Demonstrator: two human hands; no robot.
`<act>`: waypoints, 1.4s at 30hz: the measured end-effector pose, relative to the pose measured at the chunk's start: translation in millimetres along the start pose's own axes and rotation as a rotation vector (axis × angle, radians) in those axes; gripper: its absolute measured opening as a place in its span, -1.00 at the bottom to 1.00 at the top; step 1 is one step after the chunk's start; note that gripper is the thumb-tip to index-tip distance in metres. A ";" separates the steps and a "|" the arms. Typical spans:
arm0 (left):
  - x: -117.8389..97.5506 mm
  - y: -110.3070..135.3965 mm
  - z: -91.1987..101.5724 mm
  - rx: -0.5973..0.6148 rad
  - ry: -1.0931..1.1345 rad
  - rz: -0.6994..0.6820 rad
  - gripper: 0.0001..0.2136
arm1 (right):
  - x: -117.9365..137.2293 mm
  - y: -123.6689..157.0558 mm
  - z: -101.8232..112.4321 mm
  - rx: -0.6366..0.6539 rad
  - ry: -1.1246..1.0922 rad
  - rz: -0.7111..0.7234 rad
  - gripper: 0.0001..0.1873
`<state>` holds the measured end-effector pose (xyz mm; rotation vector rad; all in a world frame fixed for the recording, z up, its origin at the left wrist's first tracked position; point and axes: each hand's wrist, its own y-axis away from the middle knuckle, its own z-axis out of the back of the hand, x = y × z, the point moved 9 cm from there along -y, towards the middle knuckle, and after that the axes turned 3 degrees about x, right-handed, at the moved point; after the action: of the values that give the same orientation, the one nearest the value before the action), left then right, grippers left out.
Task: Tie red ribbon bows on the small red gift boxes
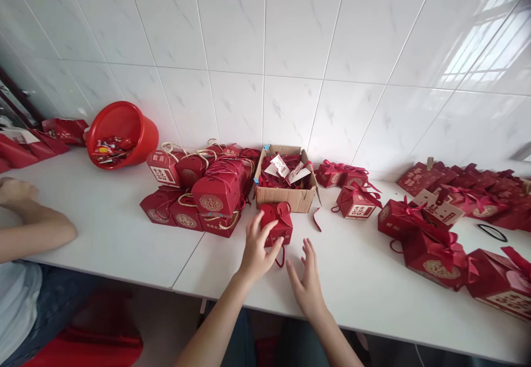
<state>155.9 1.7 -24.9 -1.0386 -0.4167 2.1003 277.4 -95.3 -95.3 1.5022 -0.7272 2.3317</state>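
A small red gift box (280, 229) with a red cord handle stands on the white table in front of me. My left hand (258, 248) is over its left front side, fingers spread; whether the fingertips touch the box I cannot tell. Just right of the box and nearer to me, my right hand (306, 281) hovers with its fingers apart and nothing in them. A loop of the red cord (281, 257) hangs down between my hands. Right behind the box sits an open cardboard carton (286, 198) of red ribbons and white tags.
Stacked red boxes (215, 195) with rope handles stand to the left, beside a tilted red bucket (147, 134) of wrapped sweets. Ribboned boxes (440, 259) line the right side. A black ring (492, 233) and a ribbon scrap (317, 220) lie there. Another person's arm (37, 231) rests at left.
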 end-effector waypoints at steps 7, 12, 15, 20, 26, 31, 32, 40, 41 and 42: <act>0.1 -17.5 6.1 0.100 0.253 -0.025 -0.87 | 14.6 -35.9 20.7 -0.120 -0.065 0.043 -0.25; -1.0 -12.4 3.3 0.209 0.423 -0.024 -0.87 | 45.0 -51.4 28.9 0.026 -0.138 0.110 -0.79; 3.4 -4.3 0.1 0.215 0.479 0.000 -0.86 | 26.8 -58.9 40.6 -0.044 -0.277 -0.038 -0.74; 16.2 5.9 1.6 0.111 0.559 0.035 -0.82 | -14.1 -70.9 71.8 -0.157 -0.373 -0.176 -0.70; 24.5 9.9 -8.6 0.116 0.784 0.116 -0.66 | -9.9 -85.2 103.8 -0.162 -0.275 -0.092 -0.54; 26.0 14.3 -20.4 0.202 0.817 0.198 -0.58 | 46.0 -124.6 79.9 -0.091 -0.026 0.076 -0.52; 26.7 15.0 -21.0 0.204 0.814 0.202 -0.58 | 59.8 -135.5 64.0 -0.018 0.017 0.125 -0.55; 43.4 16.4 -11.1 0.048 0.699 0.257 -0.51 | 101.7 -163.7 -28.0 0.265 0.420 0.239 -0.51; 43.7 16.7 -10.6 0.042 0.682 0.256 -0.51 | 99.1 -159.5 -24.9 0.242 0.459 0.224 -0.52; 43.7 17.1 -10.5 0.042 0.665 0.255 -0.51 | 95.6 -154.4 -18.5 0.213 0.491 0.207 -0.53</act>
<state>138.7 22.3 -64.9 -1.7424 0.0953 1.8133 296.9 40.1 25.5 0.8840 -0.5349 2.8500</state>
